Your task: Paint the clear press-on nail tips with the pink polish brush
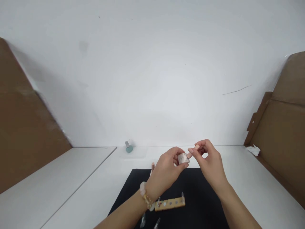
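Observation:
My left hand [164, 168] is closed around a small pale nail polish bottle [183, 158], tilted with its neck towards the right. Between the thumb and fingers of my right hand [211, 162] is the slim pinkish cap [196, 147], its lower end at the bottle's neck. Whether the cap is screwed on or loose I cannot tell. Below my hands, a yellowish wooden strip [170, 204] with round spots lies on the black mat [197, 197]. A clear nail tip [183, 196] stands at its right end. Partly hidden behind my left wrist is another pinkish-capped bottle [152, 166].
A teal polish bottle [129, 148] with a grey cap stands at the back, by the white wall [152, 79]. Clear nail tips [157, 223] lie at the mat's front. Brown cardboard [278, 136] and crumpled white tissue [253, 150] are on the right; more cardboard [26, 127] rises left.

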### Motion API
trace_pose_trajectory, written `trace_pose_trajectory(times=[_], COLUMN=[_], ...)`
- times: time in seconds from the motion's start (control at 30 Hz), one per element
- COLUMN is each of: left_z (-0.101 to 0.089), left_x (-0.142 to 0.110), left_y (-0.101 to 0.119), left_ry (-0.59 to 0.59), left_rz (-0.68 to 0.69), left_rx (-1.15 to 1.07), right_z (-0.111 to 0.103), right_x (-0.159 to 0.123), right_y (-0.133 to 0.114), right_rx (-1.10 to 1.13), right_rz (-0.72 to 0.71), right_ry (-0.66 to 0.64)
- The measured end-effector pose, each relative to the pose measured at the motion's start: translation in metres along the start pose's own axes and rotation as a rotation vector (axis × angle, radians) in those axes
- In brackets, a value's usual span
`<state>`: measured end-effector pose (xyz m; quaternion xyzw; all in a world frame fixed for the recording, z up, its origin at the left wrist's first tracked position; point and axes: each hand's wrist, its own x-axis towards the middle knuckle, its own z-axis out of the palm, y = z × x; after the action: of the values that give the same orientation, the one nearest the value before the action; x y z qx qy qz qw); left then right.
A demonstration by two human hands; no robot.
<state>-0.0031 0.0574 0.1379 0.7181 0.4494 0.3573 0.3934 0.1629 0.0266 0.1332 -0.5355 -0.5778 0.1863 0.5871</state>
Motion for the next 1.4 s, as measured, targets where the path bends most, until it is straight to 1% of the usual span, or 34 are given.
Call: trace_pose_trajectory(times=[0.07, 0.17, 0.3, 0.4, 0.47, 0.57, 0.63, 0.8, 1.0, 1.1, 1.23, 1.33, 1.4], left_z=[0.0, -0.001, -0.003, -0.006, -0.008, -0.011, -0.012, -0.007, -0.006, -0.008, -0.01, -0.012, -0.012], left_x=[0.0, 0.002, 0.005, 0.009, 0.012, 0.016, 0.017, 0.013, 0.018, 0.023, 0.026, 0.024, 0.022], left_y=[0.0, 0.0, 0.002, 0.004, 0.005, 0.005, 0.004, 0.0, -0.003, -0.004, -0.003, -0.002, 0.0], left_ry=[0.028, 0.043, 0.06, 0.047, -0.008, -0.101, -0.114, -0.083, -0.083, -0.124, -0.214, -0.263, -0.259], left_rz=[0.098, 0.2, 0.227, 0.174, 0.102, 0.0, -0.035, -0.025, -0.039, -0.1, -0.191, -0.212, -0.213], left_rx=[0.103, 0.159, 0.152, 0.133, 0.094, 0.034, 0.034, 0.097, 0.066, -0.033, -0.189, -0.242, -0.24], right_z=[-0.001, -0.003, -0.004, -0.004, -0.004, -0.004, -0.002, 0.0, 0.001, 0.002, 0.004, 0.004, 0.004], right_x=[-0.001, 0.0, 0.001, 0.001, 0.003, 0.006, 0.009, 0.015, 0.018, 0.019, 0.018, 0.018, 0.018], right_y=[-0.002, -0.001, 0.0, -0.001, 0.0, 0.006, 0.011, 0.026, 0.037, 0.038, 0.038, 0.039, 0.039], right_rx=[-0.024, -0.035, -0.009, 0.026, 0.06, 0.121, 0.146, 0.191, 0.222, 0.237, 0.242, 0.238, 0.231], right_rz=[-0.01, -0.023, -0.034, -0.039, -0.021, 0.037, 0.069, 0.131, 0.162, 0.166, 0.168, 0.169, 0.169], right_ry=[0.019, 0.052, 0.071, 0.023, -0.007, -0.018, -0.022, -0.069, -0.058, -0.053, -0.03, -0.05, -0.061])
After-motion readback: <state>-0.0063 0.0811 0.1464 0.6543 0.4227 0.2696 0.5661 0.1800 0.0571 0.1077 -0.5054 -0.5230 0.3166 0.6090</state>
